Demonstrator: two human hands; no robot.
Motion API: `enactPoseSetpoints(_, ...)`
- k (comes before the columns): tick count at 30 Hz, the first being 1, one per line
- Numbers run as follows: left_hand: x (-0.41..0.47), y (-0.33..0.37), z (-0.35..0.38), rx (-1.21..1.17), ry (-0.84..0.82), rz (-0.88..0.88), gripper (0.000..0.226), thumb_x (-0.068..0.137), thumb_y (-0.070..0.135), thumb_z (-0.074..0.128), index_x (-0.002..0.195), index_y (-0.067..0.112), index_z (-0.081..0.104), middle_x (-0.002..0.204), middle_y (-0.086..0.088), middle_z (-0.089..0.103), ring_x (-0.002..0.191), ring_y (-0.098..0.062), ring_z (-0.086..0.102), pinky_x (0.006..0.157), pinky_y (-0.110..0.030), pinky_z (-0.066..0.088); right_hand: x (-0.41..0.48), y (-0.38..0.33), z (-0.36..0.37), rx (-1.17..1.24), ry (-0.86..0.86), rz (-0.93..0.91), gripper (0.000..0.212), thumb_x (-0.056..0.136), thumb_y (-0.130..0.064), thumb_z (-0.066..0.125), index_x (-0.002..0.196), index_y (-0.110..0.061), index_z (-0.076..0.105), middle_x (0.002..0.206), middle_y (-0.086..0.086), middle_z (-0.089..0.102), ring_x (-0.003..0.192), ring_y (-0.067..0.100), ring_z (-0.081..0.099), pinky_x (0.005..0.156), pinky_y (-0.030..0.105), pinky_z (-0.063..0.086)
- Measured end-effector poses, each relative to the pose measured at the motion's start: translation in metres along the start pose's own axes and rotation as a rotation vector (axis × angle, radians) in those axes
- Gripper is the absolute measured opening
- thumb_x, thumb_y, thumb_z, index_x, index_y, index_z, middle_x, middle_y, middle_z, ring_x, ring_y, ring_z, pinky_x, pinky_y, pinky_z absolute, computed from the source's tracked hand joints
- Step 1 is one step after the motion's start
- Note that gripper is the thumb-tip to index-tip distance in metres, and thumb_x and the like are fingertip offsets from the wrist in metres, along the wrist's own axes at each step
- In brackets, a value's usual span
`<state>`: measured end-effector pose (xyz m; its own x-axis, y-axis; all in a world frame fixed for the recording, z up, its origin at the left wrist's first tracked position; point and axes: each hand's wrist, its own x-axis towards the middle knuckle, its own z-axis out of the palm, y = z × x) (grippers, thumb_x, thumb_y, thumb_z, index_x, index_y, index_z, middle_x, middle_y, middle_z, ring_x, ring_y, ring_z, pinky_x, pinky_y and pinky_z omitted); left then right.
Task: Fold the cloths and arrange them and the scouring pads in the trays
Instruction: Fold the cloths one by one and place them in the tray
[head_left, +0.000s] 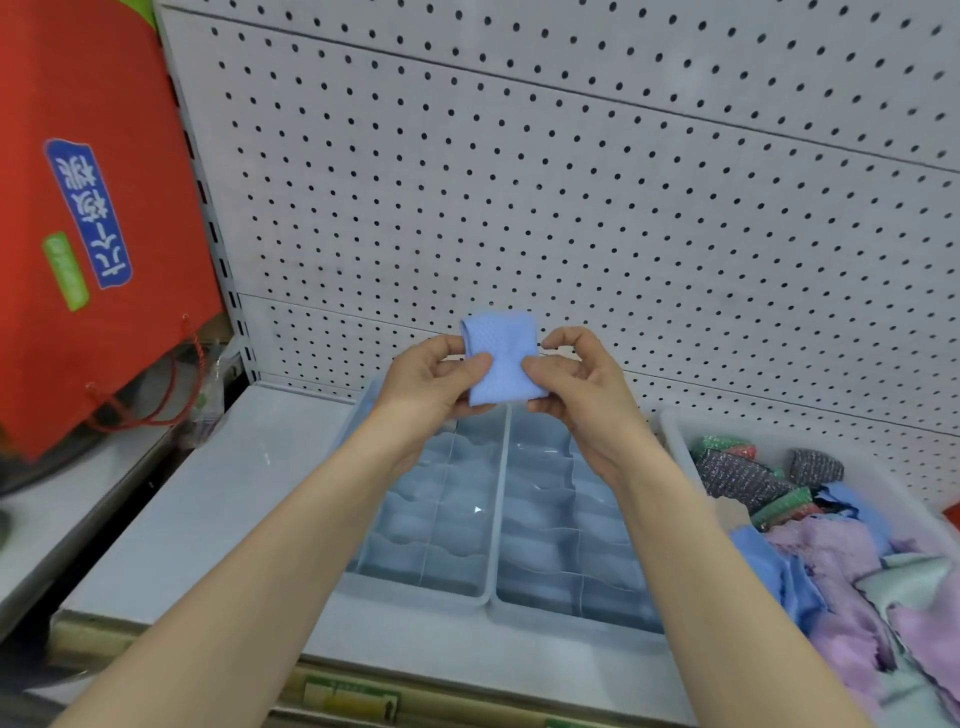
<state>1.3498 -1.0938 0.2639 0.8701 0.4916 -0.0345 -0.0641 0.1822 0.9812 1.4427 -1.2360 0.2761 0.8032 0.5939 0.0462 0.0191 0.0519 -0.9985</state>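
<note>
I hold a small folded light-blue cloth (500, 353) up in front of the pegboard, above the trays. My left hand (434, 376) pinches its left side, thumb on the front. My right hand (576, 382) pinches its right side the same way. Below stand two grey-blue divided trays side by side, the left tray (415, 590) and the right tray (571, 616); their compartments look bare. To the right, a white bin (675, 431) holds loose purple, blue and pale green cloths (841, 566) and several dark and green-red scouring pads (743, 475).
A white pegboard wall (571, 182) rises behind the shelf (218, 493). A red bag (93, 218) with cord handles leans at the left over a lower surface. The shelf's front edge carries a price-label strip (353, 701).
</note>
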Motion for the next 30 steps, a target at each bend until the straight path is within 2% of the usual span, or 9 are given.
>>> enactPoseSetpoints(5, 0.000, -0.012, -0.012, 0.001, 0.046, -0.051, 0.026, 0.094, 0.005, 0.059, 0.120, 0.010, 0.061, 0.084, -0.008, 0.073, 0.066, -0.015, 0.070, 0.064, -0.026, 0.058, -0.006, 0.013, 0.004, -0.324, -0.143, -0.205, 0.028, 0.095, 0.001, 0.051, 0.107, -0.020, 0.065, 0.117, 0.000, 0.058, 0.085, 0.014, 0.065, 0.074, 0.028, 0.056)
enactPoseSetpoints(7, 0.001, -0.014, -0.017, -0.049, 0.059, -0.088, 0.025, 0.094, 0.004, 0.059, 0.118, 0.009, 0.061, 0.089, -0.011, 0.073, 0.068, -0.018, 0.071, 0.063, -0.024, 0.057, -0.010, 0.015, 0.004, -0.368, -0.248, -0.206, 0.021, 0.091, -0.006, 0.064, 0.106, -0.020, 0.069, 0.123, -0.002, 0.054, 0.097, 0.013, 0.063, 0.080, 0.025, 0.056)
enactPoseSetpoints(11, -0.001, -0.019, -0.025, -0.126, -0.016, -0.178, 0.028, 0.095, 0.002, 0.055, 0.122, 0.006, 0.059, 0.094, -0.014, 0.073, 0.070, -0.019, 0.072, 0.061, -0.021, 0.057, -0.008, 0.023, 0.003, -0.385, -0.190, -0.189, 0.024, 0.080, -0.009, 0.078, 0.102, -0.013, 0.068, 0.113, 0.001, 0.063, 0.095, 0.013, 0.066, 0.080, 0.024, 0.053)
enactPoseSetpoints(14, -0.006, -0.026, -0.028, -0.114, -0.100, -0.209, 0.027, 0.097, 0.003, 0.048, 0.122, 0.010, 0.058, 0.103, -0.014, 0.073, 0.085, -0.022, 0.073, 0.071, -0.023, 0.058, -0.003, 0.031, 0.005, -0.345, -0.143, -0.108, 0.015, 0.085, -0.014, 0.074, 0.096, -0.005, 0.068, 0.097, 0.006, 0.072, 0.084, 0.021, 0.070, 0.082, 0.036, 0.056)
enactPoseSetpoints(19, -0.009, -0.043, -0.033, -0.120, -0.130, -0.203, 0.034, 0.101, 0.022, 0.049, 0.121, -0.004, 0.058, 0.112, -0.012, 0.066, 0.103, -0.021, 0.067, 0.080, -0.028, 0.058, -0.003, 0.044, 0.013, -0.185, -0.071, 0.029, 0.011, 0.089, -0.008, 0.068, 0.088, 0.000, 0.061, 0.079, 0.004, 0.066, 0.067, 0.013, 0.058, 0.068, 0.025, 0.052)
enactPoseSetpoints(21, -0.010, -0.051, -0.035, -0.040, -0.132, -0.161, 0.034, 0.098, 0.021, 0.056, 0.119, -0.006, 0.057, 0.108, -0.012, 0.066, 0.101, -0.020, 0.066, 0.085, -0.029, 0.058, -0.001, 0.050, 0.015, -0.133, -0.041, 0.077, 0.013, 0.089, -0.009, 0.069, 0.095, -0.004, 0.058, 0.080, 0.005, 0.066, 0.071, 0.017, 0.056, 0.067, 0.028, 0.049)
enactPoseSetpoints(25, -0.010, -0.066, -0.034, -0.095, -0.058, -0.148, 0.026, 0.094, 0.011, 0.060, 0.116, -0.002, 0.060, 0.100, -0.009, 0.069, 0.093, -0.016, 0.067, 0.082, -0.025, 0.057, 0.000, 0.065, 0.021, 0.152, -0.008, 0.226, 0.049, 0.080, -0.025, 0.075, 0.121, -0.010, 0.055, 0.094, 0.002, 0.071, 0.085, 0.016, 0.063, 0.074, 0.027, 0.050)
enactPoseSetpoints(28, -0.008, -0.081, -0.032, -0.126, -0.026, -0.201, 0.025, 0.094, 0.011, 0.061, 0.116, 0.000, 0.062, 0.102, -0.010, 0.071, 0.094, -0.016, 0.068, 0.083, -0.025, 0.057, -0.007, 0.083, 0.028, 0.239, -0.071, 0.334, 0.039, 0.085, -0.027, 0.065, 0.118, -0.006, 0.062, 0.105, 0.007, 0.072, 0.094, 0.017, 0.067, 0.080, 0.027, 0.053)
enactPoseSetpoints(30, -0.004, -0.094, -0.036, -0.017, -0.021, -0.204, 0.025, 0.092, 0.017, 0.066, 0.115, 0.007, 0.065, 0.100, -0.008, 0.071, 0.093, -0.017, 0.069, 0.086, -0.029, 0.057, -0.005, 0.095, 0.025, 0.227, 0.005, 0.342, 0.027, 0.091, -0.021, 0.062, 0.115, -0.007, 0.065, 0.106, 0.010, 0.072, 0.094, 0.020, 0.066, 0.082, 0.030, 0.053)
